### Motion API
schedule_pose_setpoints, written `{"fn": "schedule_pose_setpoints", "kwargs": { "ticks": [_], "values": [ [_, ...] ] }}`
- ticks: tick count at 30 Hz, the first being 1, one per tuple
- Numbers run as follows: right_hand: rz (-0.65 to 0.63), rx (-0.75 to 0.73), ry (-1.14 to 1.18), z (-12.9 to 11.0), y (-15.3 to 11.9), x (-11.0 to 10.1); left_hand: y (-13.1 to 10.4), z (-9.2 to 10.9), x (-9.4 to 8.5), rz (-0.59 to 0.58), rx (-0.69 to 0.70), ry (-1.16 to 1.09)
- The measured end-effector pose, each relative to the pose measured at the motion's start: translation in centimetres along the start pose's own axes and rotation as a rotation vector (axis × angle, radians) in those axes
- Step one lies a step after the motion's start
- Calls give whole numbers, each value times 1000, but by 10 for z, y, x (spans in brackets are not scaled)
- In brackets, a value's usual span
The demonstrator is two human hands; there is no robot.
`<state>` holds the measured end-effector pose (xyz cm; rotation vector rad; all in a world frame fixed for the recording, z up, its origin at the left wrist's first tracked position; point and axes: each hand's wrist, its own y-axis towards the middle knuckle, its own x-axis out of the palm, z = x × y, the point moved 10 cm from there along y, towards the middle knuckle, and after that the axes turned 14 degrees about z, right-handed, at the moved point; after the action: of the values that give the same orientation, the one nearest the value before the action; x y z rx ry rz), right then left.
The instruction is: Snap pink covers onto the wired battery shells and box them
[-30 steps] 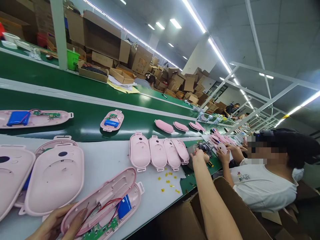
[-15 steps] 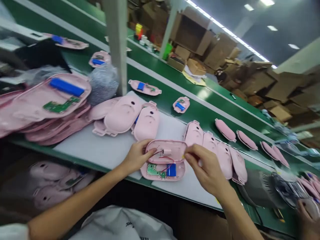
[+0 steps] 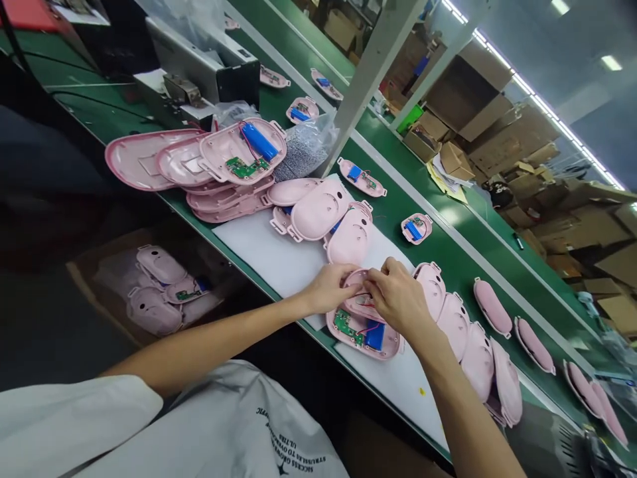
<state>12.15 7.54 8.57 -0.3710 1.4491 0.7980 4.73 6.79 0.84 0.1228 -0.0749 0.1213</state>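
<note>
My left hand [image 3: 328, 290] grips the left edge of a pink shell cover [image 3: 359, 307], which is tilted up with its hollow inside facing me. My right hand [image 3: 402, 297] is closed, its fingertips pressed together at the inside of that cover; whatever they pinch is hidden. Just below lies the matching pink shell base [image 3: 389, 353], holding a green circuit board [image 3: 349, 328] and a blue battery [image 3: 375, 336]. Thin red wires show between base and cover.
Closed pink shells [image 3: 320, 208] lie beyond my left hand, more [image 3: 454, 324] to the right. Open shells are stacked [image 3: 229, 199] at the left near a bubble-wrapped bundle [image 3: 303, 149]. A metal post [image 3: 371, 73] rises behind. Several shells sit on the green conveyor [image 3: 448, 255]. A box of shells stands below.
The view has swung left and tilted. My right hand has moved from the cover's right edge to over its inside, fingers now against it. My left hand still holds the cover.
</note>
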Motion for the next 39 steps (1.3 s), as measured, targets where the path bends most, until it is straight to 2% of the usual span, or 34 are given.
{"fn": "schedule_pose_setpoints", "kwargs": {
  "ticks": [4, 10, 15, 17, 20, 22, 25, 27, 30, 34, 36, 39],
  "values": [
    [-15, 6, -29, 0, 4, 0, 0, 0, 0, 6, 11, 33],
    [-63, -39, 66, 1, 4, 1, -1, 3, -3, 23, 31, 28],
    [-37, -39, -26, -6, 7, 6, -1, 4, -4, 37, 58, 76],
    [2, 18, -79, -1, 12, 3, -1, 4, -6, 58, 55, 75],
    [103, 214, -129, 29, 13, -14, -1, 3, -10, 77, 27, 66],
    [173, 340, -21, 51, 5, -31, -2, 1, -13, 91, 3, 84],
    [270, 482, 398, 67, -15, -46, 1, -2, -16, 99, -35, 98],
    [264, 554, 702, 60, -28, -40, 4, -5, -12, 55, -69, 43],
    [211, 604, 960, 32, -39, -16, 10, -4, -1, -39, -84, -62],
    [218, 595, 1111, 10, -37, 9, 15, 2, 0, -41, -25, -61],
    [261, 600, 1117, 13, -36, 11, 14, 2, -1, -30, -20, -39],
    [299, 553, 1003, 18, -34, 5, 13, 0, -5, 16, -17, 44]
  ]
}}
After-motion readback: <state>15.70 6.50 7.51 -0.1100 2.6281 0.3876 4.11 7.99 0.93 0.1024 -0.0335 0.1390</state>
